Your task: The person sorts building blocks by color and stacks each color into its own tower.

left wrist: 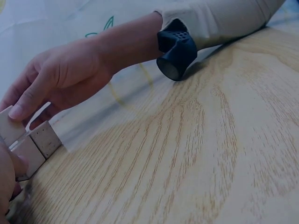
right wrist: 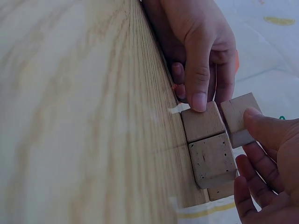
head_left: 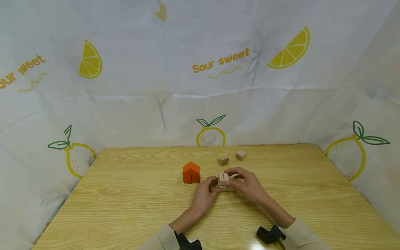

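Observation:
My right hand (head_left: pixel 248 185) pinches a small plain wooden cube (head_left: pixel 223 176) between thumb and fingers; a dark slot-like mark shows on the cube's upper face. The cube sits at the top of a low group of wooden blocks (right wrist: pixel 212 161), tilted in the right wrist view with a narrow gap beside the lower block. On the left side of the group, my left hand (head_left: pixel 204 196) grips a lower wooden block (right wrist: pixel 203 125), its thumb against the near face and its other fingers curled. The far sides of the blocks are hidden.
An orange house-shaped stack (head_left: pixel 191 173) stands left of the hands. Behind the blocks lie a wooden triangular block (head_left: pixel 223 160) and a loose wooden cube (head_left: pixel 241 155). The wood-grain table (head_left: pixel 131 194) meets a white lemon-print cloth (head_left: pixel 150 121) at the back and sides.

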